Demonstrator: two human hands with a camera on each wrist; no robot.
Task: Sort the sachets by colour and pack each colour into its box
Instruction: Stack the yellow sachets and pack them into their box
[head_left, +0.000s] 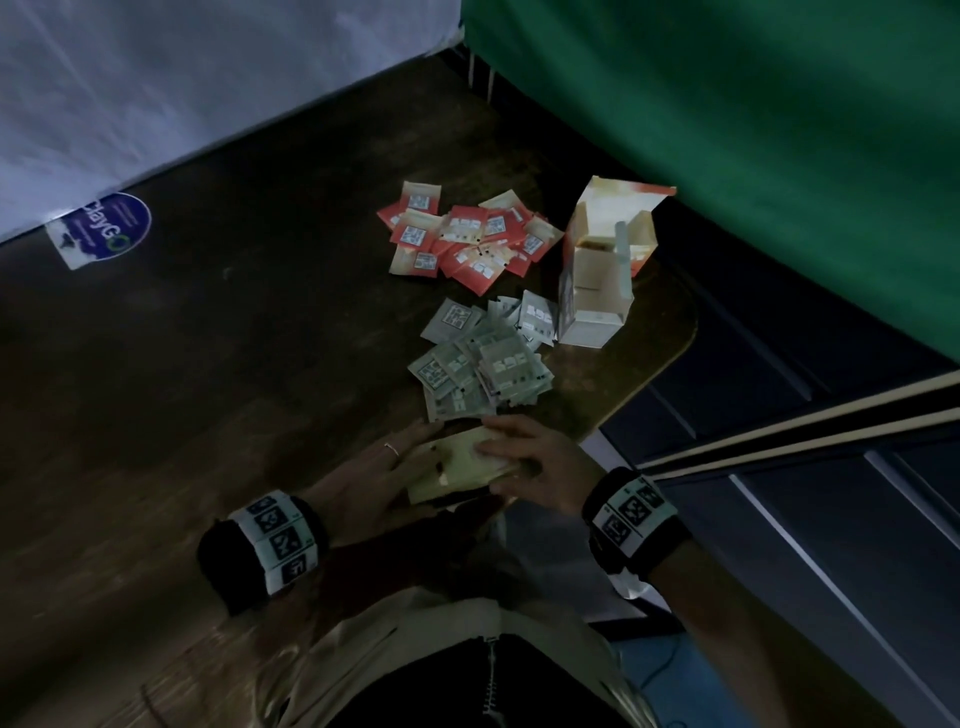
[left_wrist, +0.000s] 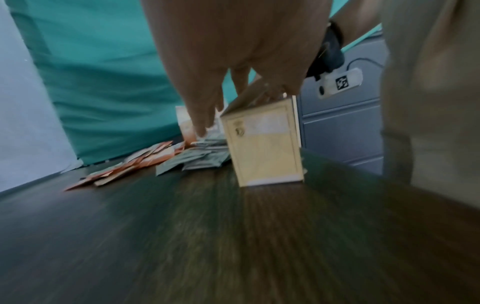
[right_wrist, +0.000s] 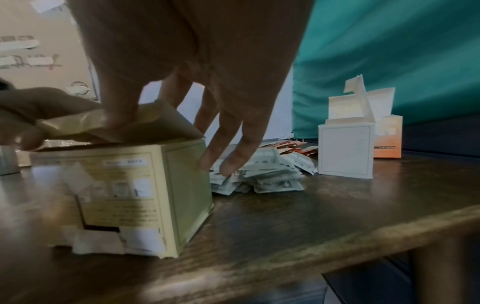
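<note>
A pale yellow-green box (head_left: 467, 462) (left_wrist: 265, 144) (right_wrist: 145, 195) stands near the table's front edge, between both hands. My left hand (head_left: 389, 462) (left_wrist: 233, 92) holds its top flap from the left. My right hand (head_left: 519, 457) (right_wrist: 168, 133) presses the flap down with the thumb, fingers straight down the box's far side. Behind it lies a heap of grey-green sachets (head_left: 478, 364) (left_wrist: 197, 160) (right_wrist: 265, 174). Farther back, the red sachets (head_left: 467, 239) (left_wrist: 130, 164) (right_wrist: 288, 147) are spread out. What the box contains is hidden.
A white box (head_left: 592, 306) (right_wrist: 345, 152) and an orange box (head_left: 608, 228) (right_wrist: 389, 139) stand open at the right, near the table's rounded corner (head_left: 685, 322). Green cloth (head_left: 727, 130) hangs behind them, white sheeting (head_left: 156, 78) to the left. Bare dark wood (head_left: 208, 338) stretches left.
</note>
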